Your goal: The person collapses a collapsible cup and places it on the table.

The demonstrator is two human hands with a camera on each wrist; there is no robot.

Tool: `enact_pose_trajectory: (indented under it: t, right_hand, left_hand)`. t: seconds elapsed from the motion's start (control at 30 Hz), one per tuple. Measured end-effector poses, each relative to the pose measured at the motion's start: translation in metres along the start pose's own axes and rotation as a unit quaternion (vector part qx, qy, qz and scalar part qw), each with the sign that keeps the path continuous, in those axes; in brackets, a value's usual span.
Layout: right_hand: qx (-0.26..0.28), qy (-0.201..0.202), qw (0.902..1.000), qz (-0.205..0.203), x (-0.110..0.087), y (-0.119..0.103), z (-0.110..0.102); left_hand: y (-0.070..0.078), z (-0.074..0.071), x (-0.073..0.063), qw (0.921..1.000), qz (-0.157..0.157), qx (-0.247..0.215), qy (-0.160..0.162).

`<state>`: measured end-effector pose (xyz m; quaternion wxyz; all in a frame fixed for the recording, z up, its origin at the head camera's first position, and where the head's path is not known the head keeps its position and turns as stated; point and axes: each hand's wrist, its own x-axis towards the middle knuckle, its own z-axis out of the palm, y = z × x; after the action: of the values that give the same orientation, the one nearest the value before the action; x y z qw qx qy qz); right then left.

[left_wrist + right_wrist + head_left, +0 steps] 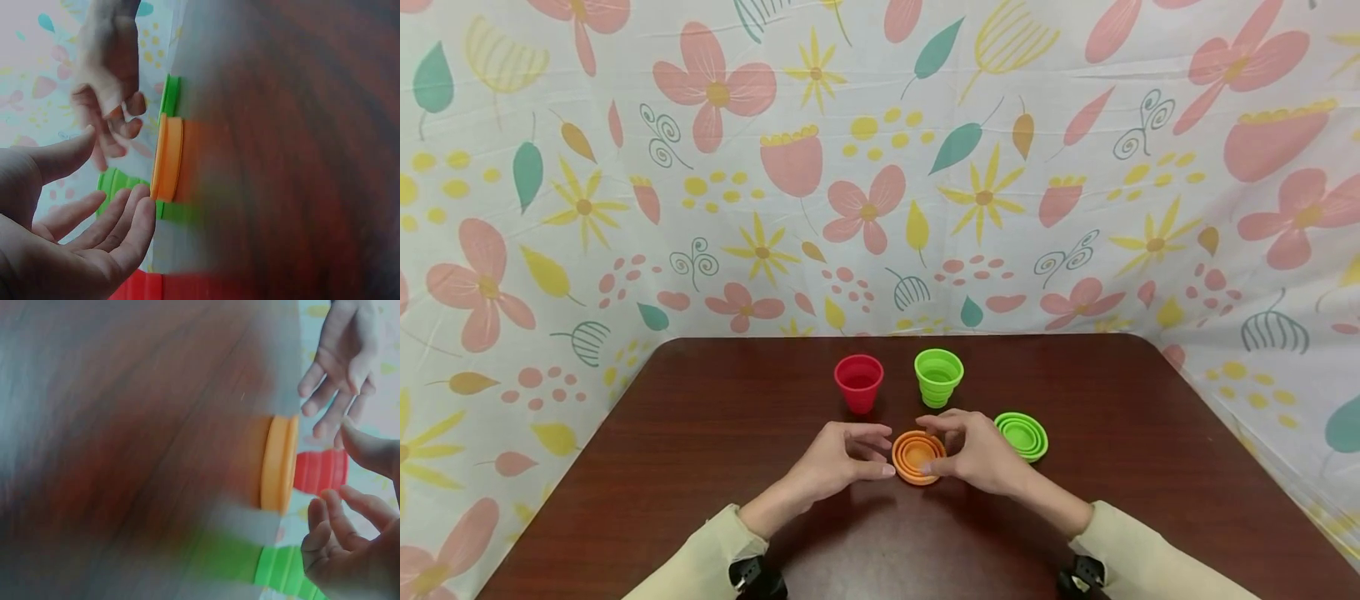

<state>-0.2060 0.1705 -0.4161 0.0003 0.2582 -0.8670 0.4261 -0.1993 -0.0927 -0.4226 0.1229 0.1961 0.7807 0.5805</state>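
Observation:
A collapsed orange folding cup [916, 457] lies flat on the table, its rings nested one inside another. My left hand [837, 460] is just left of it, thumb and fingers spread apart with nothing between them. From the other side, my right hand [985, 454] hovers over the cup's right edge, and its thumb overlaps the rings in the head view. In the right wrist view a gap shows between the right fingers [337, 519] and the orange cup [279, 464]. The left fingertips [147, 209] come right up to the rim in the left wrist view.
Behind the hands stand an expanded red cup [859, 383] and an expanded green cup [937, 377]. A collapsed green cup [1022, 437] lies just beyond the right hand. The dark wooden table [715, 417] ends at a flower-patterned cloth [865, 167].

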Motion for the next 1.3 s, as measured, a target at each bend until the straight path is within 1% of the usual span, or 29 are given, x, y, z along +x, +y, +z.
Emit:
enact_pose_trajectory:
  t: [0.1,0.2,0.27,0.33,0.43,0.5,0.57,0.67,0.73,0.8,0.87,0.93,1.13,1.2,1.3]
  right_hand:
    - [0.028,0.020,0.9993,-0.010,-0.001,-0.008,0.003]
    - [0.056,0.034,0.9979,-0.001,-0.001,-0.015,0.004]
    - [0.066,0.041,0.9969,0.009,0.002,-0.018,0.004]
    - [0.064,0.051,0.9965,0.014,0.006,-0.020,0.004]
    - [0.056,0.069,0.9958,0.021,0.014,-0.021,0.003]
    - [0.050,0.081,0.9950,0.030,0.020,-0.022,0.003]
    - [0.046,0.089,0.9941,0.041,0.027,-0.024,0.003]
    - [0.039,0.090,0.9934,0.060,0.036,-0.026,0.003]
    - [0.035,0.084,0.9935,0.068,0.042,-0.027,0.004]
    - [0.032,0.077,0.9939,0.072,0.047,-0.028,0.005]
    - [0.028,0.071,0.9944,0.073,0.052,-0.028,0.007]
    - [0.028,0.068,0.9949,0.069,0.056,-0.029,0.008]
    - [0.036,0.064,0.9939,0.082,0.065,-0.029,0.011]
    - [0.037,0.064,0.9933,0.089,0.068,-0.029,0.012]
    - [0.032,0.064,0.9935,0.088,0.072,-0.028,0.014]
  left_hand:
    - [0.002,0.004,-0.004,0.9999,0.006,-0.012,0.000]
    - [0.003,0.006,-0.005,0.9996,0.018,-0.008,0.018]
    - [0.003,0.005,-0.005,0.9987,0.023,-0.017,0.041]
    - [0.003,0.002,-0.004,0.9964,0.029,-0.034,0.072]
    - [0.001,-0.004,-0.002,0.9894,0.036,-0.078,0.118]
    - [0.000,-0.011,0.000,0.9847,0.042,-0.081,0.149]
    - [-0.001,-0.018,0.002,0.9810,0.046,-0.068,0.176]
    - [-0.001,-0.030,0.004,0.9765,0.040,-0.031,0.210]
    - [-0.001,-0.038,0.005,0.9733,0.034,-0.003,0.227]
    - [-0.001,-0.046,0.007,0.9709,0.031,0.021,0.237]
    - [-0.002,-0.053,0.010,0.9697,0.032,0.041,0.239]
    - [-0.003,-0.059,0.013,0.9706,0.030,0.055,0.232]
    - [-0.006,-0.070,0.021,0.9807,0.019,0.077,0.178]
    - [-0.007,-0.072,0.023,0.9828,0.019,0.081,0.165]
    - [-0.009,-0.074,0.026,0.9852,0.016,0.080,0.151]
